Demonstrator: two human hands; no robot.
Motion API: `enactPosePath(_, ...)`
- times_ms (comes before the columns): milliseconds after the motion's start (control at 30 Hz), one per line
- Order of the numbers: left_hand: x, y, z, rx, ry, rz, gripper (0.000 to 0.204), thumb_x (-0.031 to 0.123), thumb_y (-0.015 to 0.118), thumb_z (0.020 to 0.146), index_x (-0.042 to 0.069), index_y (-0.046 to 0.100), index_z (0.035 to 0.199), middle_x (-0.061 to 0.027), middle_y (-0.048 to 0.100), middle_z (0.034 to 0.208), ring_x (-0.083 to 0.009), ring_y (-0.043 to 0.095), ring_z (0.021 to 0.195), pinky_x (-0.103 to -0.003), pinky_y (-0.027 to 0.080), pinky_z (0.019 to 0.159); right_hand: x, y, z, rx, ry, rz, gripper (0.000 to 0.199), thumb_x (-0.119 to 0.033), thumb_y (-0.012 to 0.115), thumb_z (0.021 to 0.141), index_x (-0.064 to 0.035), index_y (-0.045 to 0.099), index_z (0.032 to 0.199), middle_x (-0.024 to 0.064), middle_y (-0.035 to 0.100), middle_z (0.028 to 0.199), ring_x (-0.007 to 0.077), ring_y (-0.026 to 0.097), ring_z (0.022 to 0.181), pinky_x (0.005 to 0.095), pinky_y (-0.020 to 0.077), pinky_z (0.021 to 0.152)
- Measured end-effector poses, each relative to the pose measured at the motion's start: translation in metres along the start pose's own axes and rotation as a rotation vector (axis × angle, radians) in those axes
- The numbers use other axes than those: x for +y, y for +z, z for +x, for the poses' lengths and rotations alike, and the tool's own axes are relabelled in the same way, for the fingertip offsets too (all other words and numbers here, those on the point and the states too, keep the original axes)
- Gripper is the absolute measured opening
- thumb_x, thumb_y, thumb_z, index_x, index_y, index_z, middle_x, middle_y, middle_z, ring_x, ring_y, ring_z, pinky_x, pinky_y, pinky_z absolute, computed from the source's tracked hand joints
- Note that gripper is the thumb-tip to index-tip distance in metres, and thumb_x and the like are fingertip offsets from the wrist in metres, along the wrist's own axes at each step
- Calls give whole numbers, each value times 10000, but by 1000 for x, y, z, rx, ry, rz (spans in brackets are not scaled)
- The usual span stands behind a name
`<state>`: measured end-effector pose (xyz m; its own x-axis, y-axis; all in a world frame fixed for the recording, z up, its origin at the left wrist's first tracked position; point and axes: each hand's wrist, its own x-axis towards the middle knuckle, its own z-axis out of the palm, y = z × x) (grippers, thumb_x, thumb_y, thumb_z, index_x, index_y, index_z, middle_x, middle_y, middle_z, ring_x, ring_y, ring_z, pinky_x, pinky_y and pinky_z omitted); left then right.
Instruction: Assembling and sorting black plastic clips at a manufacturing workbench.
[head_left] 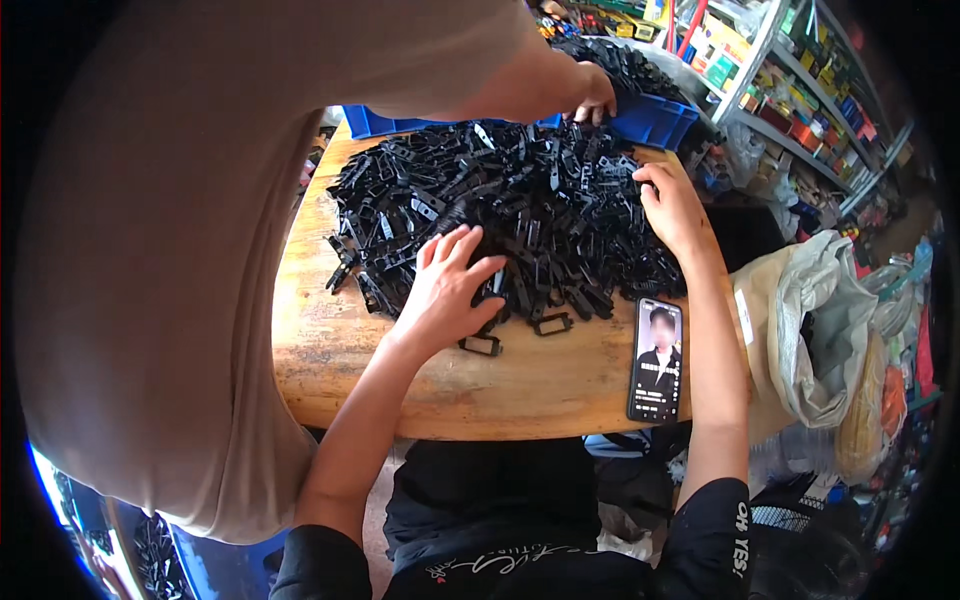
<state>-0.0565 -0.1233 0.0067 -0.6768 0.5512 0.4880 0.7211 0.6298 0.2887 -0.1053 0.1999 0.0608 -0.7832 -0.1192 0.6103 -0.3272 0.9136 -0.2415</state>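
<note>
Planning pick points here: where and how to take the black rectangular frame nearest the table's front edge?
Probably pinch the right short end of the black rectangular frame, coming from the right and above. It lies on the table with its long sides running roughly left to right; bare wood shows beside that end, while the main pile lies beyond its far side.
</note>
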Motion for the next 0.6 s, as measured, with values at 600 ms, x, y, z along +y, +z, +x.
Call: enactPosePath(600, -22, -27, -4, 283, -120, -343, 146, 48, 644, 713, 20, 640, 856, -98, 653, 922, -237, 604, 883, -322, 475, 769, -84, 108, 38, -410, -128, -53, 154, -103, 596, 750, -96, 605, 904, 124, 595, 911, 298, 563, 934, 409, 473, 777)
